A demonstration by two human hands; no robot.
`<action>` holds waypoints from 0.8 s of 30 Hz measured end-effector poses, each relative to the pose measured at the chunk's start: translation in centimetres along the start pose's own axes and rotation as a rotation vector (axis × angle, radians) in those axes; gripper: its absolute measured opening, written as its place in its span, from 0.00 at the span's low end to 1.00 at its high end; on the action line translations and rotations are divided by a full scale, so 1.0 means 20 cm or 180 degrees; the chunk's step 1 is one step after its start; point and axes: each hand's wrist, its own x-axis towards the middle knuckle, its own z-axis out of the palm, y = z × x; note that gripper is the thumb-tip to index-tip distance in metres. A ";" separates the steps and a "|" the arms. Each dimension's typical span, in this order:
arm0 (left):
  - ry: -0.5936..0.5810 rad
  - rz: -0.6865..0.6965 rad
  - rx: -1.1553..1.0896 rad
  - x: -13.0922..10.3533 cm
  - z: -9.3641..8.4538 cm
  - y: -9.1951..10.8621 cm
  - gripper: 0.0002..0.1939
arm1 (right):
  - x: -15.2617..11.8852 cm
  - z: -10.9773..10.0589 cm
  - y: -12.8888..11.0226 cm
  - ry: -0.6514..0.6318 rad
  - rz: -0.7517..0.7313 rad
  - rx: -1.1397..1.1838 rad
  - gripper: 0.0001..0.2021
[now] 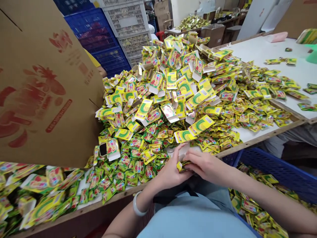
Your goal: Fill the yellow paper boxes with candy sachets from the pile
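Note:
In front of my body both hands meet at the table's near edge over a small yellow carton [179, 166] with pale inner flaps standing up. My left hand [169, 172] wraps round the carton from the left, thumb upward. From the right, my right hand [206, 165] has its fingers bent over the carton's opening; its fingertips and whatever they pinch are partly hidden. Just beyond lie many small green and yellow candy packets [131, 163]. Behind them rises a big heap of flat yellow cartons [146, 109], several with open ends.
A large brown cardboard box [81, 132] stands at the left. A dark phone [102, 149] lies by its corner. Below my right arm is a blue crate [277, 172] of packets. A wooden rim [260, 136] edges the table. Stacked crates [126, 21] stand behind.

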 end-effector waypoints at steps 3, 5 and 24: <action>-0.0190 -0.0060 -0.0192 -0.01 0.01 -0.01 0.46 | -0.06 0.03 0.03 0.0379 0.0170 0.0487 0.06; -0.0393 -0.0182 -0.0230 -0.03 0.02 -0.03 0.47 | -0.10 0.04 0.04 0.0292 0.0045 0.0665 0.08; 0.1065 0.0483 0.3654 -0.04 -0.26 -0.46 0.10 | -0.28 -0.42 0.52 0.1577 0.1353 -0.2091 0.17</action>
